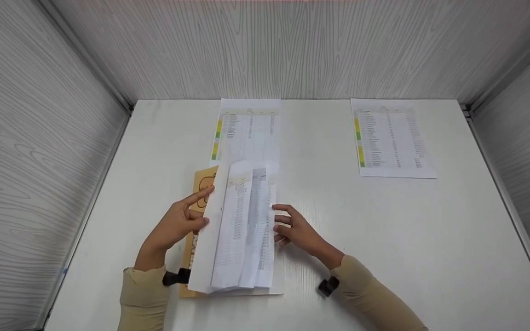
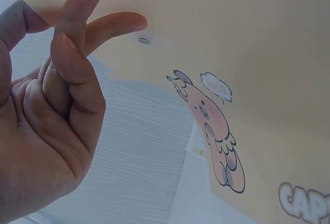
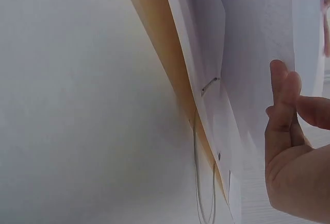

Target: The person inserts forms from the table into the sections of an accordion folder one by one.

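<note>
An orange folder (image 1: 205, 179) with a cartoon and white inner face stands partly opened near the table's front. My left hand (image 1: 173, 225) holds its raised cover by the left edge, thumb and index finger at the rim. In the left wrist view the orange cover (image 2: 268, 54) shows a metal eyelet and a cartoon animal. Printed sheets (image 1: 237, 230) lie between the covers, bent and overlapping. My right hand (image 1: 297, 230) pinches their right edge. From the right wrist, the fingers (image 3: 281, 116) press against the white sheets (image 3: 258, 44).
One printed page (image 1: 249, 133) lies behind the folder, partly overlapped by it. Another page (image 1: 391, 142) rests at the back right of the white table (image 1: 384, 239). A pale cord (image 3: 198, 183) hangs in a loop off the folder. Wood-patterned panels (image 1: 265, 50) enclose the table.
</note>
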Motion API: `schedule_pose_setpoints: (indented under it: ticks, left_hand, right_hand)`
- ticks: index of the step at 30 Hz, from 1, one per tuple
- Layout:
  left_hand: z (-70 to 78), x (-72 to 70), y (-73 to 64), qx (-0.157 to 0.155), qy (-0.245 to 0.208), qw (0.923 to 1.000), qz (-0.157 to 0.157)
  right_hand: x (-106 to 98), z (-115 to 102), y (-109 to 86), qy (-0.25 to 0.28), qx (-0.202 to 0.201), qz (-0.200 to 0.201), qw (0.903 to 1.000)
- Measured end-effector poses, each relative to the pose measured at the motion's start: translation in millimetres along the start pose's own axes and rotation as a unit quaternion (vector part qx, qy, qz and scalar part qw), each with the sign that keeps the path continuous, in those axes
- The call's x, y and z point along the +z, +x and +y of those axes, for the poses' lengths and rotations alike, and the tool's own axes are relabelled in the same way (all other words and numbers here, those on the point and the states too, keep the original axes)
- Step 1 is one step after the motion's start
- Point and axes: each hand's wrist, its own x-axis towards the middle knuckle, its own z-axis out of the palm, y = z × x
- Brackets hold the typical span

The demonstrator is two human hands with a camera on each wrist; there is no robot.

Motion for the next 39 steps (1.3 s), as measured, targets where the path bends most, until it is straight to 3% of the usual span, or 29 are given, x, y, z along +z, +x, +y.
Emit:
schedule_pose_setpoints:
  ticks: [10,20,25,32,39]
  left_hand:
    - [-3.0,-0.9,-0.6,-0.005,-0.014,0.9999,0.001]
    - [-4.6,-2.1,0.7,-0.002,-0.005,1.0000,0.004]
    - [-5.3,-2.3,0.1,0.000,-0.009,1.0000,0.005]
    - [-5.3,-2.8,0.0,0.006,-0.026,0.9996,-0.002]
    - [-7.1,-2.3,0.6,0.006,-0.022,0.9997,-0.007]
  right_hand:
    - [19.5,4.7,10.8,0.007,-0.005,0.011,0.9999]
    - [13.8,12.0,12.1,0.010,0.005,0.025,0.9996]
    - [-5.0,7.8,7.4,0.006,-0.009,0.043,0.9990]
    - [-52.3,0.0,3.3,-0.042,-0.030,0.083,0.9952]
    - [-102.2,-3.3,-1.2,-0.139,-0.051,0.133,0.9799]
